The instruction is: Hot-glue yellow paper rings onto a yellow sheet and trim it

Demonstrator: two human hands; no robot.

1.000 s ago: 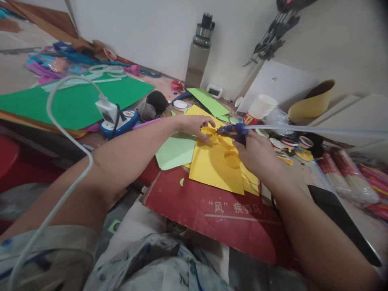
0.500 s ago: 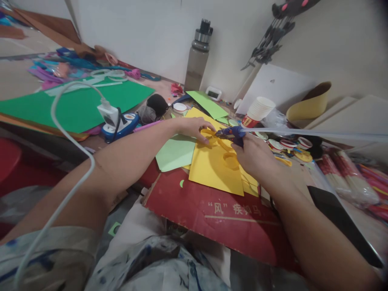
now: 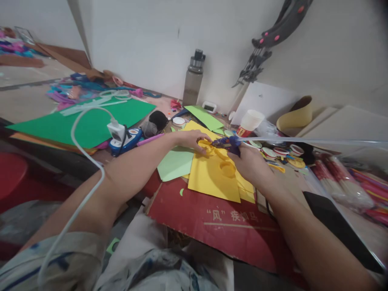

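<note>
My left hand (image 3: 194, 140) pinches a curled yellow piece (image 3: 205, 146) above yellow sheets (image 3: 212, 182). In my right hand (image 3: 250, 161) is a dark blue glue gun (image 3: 226, 142), its nozzle pointing left at the yellow piece and a long clear glue stick (image 3: 303, 140) sticking out of its back to the right. Another yellow ring (image 3: 227, 169) rests on the sheets, between my hands and the near edge. The sheets lie over a red cardboard (image 3: 212, 226), with a pale green sheet (image 3: 176, 163) on their left.
A grey bottle (image 3: 193, 83) stands by the wall, paper cups (image 3: 252, 121) right of it. On the left are a green sheet (image 3: 121, 117), a blue power socket (image 3: 129, 141) and a white cable (image 3: 103, 173). A black phone-like slab (image 3: 339, 226) lies at the right.
The camera view has tilted up slightly, so the table things appear lower. Both hands keep nearly the same places over the yellow sheets, still holding the yellow piece and the glue gun.
</note>
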